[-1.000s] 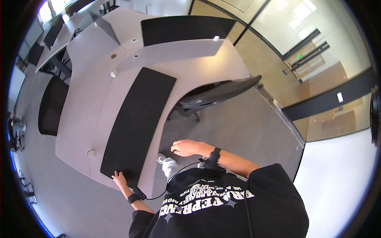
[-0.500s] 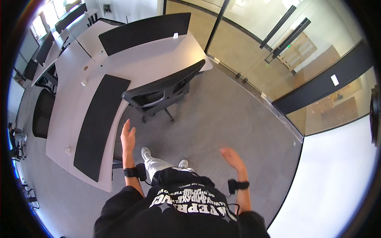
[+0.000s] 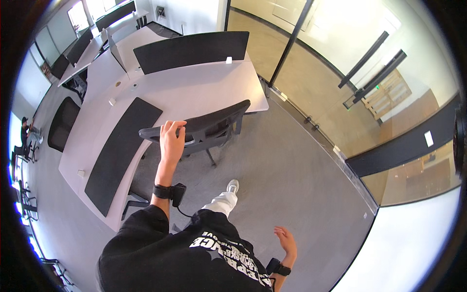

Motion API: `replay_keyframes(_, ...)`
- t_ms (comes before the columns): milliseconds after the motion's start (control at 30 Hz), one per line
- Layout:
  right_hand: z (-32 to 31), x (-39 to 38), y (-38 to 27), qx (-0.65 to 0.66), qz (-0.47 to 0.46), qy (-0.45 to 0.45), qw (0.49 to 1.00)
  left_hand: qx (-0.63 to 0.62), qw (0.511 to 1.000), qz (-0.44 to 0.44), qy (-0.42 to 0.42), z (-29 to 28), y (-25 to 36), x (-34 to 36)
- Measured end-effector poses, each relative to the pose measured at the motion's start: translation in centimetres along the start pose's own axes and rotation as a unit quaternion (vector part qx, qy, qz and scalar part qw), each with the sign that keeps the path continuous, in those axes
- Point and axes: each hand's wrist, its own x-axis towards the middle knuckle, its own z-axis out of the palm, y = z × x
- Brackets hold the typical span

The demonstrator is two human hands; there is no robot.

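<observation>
Chair (image 3: 221, 117) nr desk (image 3: 204, 82) w/ blk panel (image 3: 121, 158) lying atop.

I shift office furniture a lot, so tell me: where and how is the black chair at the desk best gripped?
Take the black chair by its backrest's top edge, probably best from the person's side, hand hooked over it: this long, raised rim is nearer the person, while the desk lies beyond. The left hand is near the rim's left end.

A panel (image 3: 124, 155) lies on the desk (image 3: 209, 80), left of the nearest chair (image 3: 214, 119).
</observation>
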Motion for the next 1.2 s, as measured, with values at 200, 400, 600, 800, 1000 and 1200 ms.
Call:
replay_keyframes(200, -4.1, 9.5, -11.4, -0.149, -0.034, -0.05, 0.987, 0.156, 0.986, -0.035, -0.043, 8.8, 0.8, 3.9)
replay_keyframes(400, -8.3, 18.7, -19.6, -0.224, -0.02, -0.07, 0.972, 0.165, 0.981, 0.0, -0.107, 16.1, 4.8, 8.2)
replay_keyframes(600, -9.7, 25.9, -25.1, -0.276, -0.043, -0.089, 0.956, 0.134, 0.937, -0.02, -0.322, 20.5, 7.5, 10.3)
replay_keyframes(800, -14.0, 33.6, -24.9, -0.21, -0.045, -0.17, 0.962, 0.157, 0.892, 0.029, -0.423, 24.3, 8.4, 12.6)
replay_keyframes(1000, -21.5, 43.8, -27.2, -0.181, -0.047, -0.186, 0.965, 0.271, 0.799, -0.045, -0.535, 29.5, 10.6, 15.5)
replay_keyframes(1200, -26.9, 56.3, -30.7, -0.113, -0.054, -0.243, 0.962, 0.283, 0.761, -0.192, -0.552, 30.9, 10.0, 16.4)
